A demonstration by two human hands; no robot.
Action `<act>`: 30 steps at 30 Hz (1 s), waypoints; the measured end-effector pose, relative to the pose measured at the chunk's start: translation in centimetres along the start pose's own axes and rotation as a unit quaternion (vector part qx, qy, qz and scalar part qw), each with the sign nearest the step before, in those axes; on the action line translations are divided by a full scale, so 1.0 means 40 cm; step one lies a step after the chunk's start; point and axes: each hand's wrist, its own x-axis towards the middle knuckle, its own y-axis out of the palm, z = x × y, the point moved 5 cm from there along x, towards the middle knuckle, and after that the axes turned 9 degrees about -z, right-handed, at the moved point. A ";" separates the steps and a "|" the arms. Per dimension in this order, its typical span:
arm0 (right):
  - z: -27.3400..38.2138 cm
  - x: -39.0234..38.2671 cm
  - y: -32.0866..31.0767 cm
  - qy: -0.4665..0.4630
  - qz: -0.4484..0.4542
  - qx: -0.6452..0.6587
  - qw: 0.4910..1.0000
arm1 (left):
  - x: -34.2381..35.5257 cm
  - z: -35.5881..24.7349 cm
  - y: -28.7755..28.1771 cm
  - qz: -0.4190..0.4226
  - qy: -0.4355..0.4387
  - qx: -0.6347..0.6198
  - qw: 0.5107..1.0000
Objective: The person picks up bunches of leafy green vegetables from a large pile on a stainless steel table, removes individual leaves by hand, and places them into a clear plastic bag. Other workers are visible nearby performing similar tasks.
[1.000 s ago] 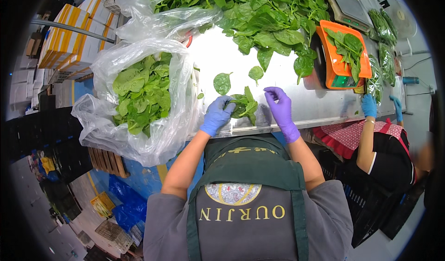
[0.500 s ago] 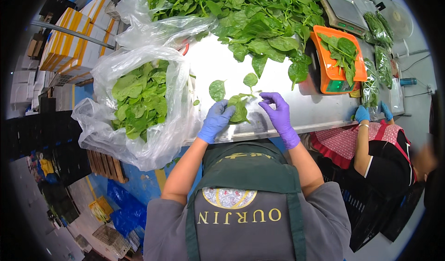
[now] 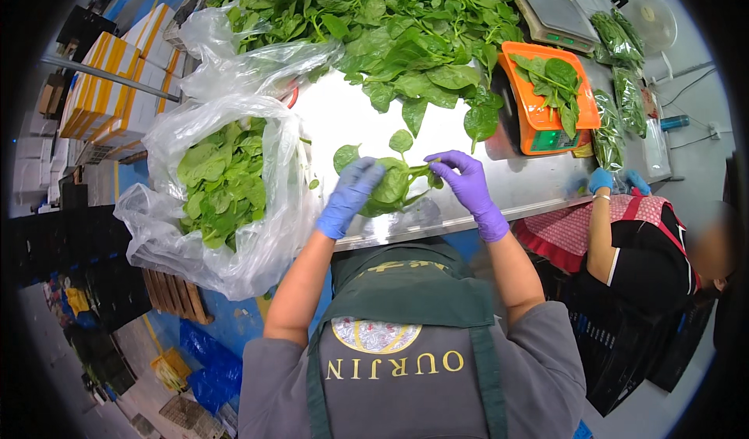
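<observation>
Over the near edge of the metal table (image 3: 351,113), a sprig of leafy greens (image 3: 394,178) spans the gap between my hands. My right hand (image 3: 472,193), in a purple glove, pinches its stem end. The fingers of my left hand (image 3: 349,197), gloved in blue, close on the sprig's leaves at the other side. Just beyond my left fingertips lies a round loose leaf (image 3: 345,157), partly covered by them. A large heap of the same greens (image 3: 406,33) spreads across the far side of the table.
To the left, a clear plastic bag (image 3: 273,244) holds many picked leaves (image 3: 226,174). An orange scale (image 3: 534,139) with greens in its tray stands right, near a grey scale (image 3: 550,10) and bagged greens (image 3: 608,139). A co-worker's blue-gloved hand (image 3: 599,180) is at the table's right end.
My right hand has come in and taken the sprig's stem, where its fingers were apart before. The sprig's leaves have spread and shifted between my hands. The whole view has swung slightly.
</observation>
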 end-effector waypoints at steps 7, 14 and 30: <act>-0.008 0.024 -0.115 0.082 -0.121 0.126 0.981 | 0.008 0.031 -0.126 -0.116 -0.003 -0.035 0.993; -0.012 0.041 -0.248 0.045 -0.240 0.103 0.964 | -0.038 0.090 -0.133 -0.123 -0.054 -0.023 0.991; -0.024 0.343 -0.885 -0.142 -0.446 -0.153 0.870 | -0.042 0.140 -0.175 -0.132 -0.049 0.023 0.990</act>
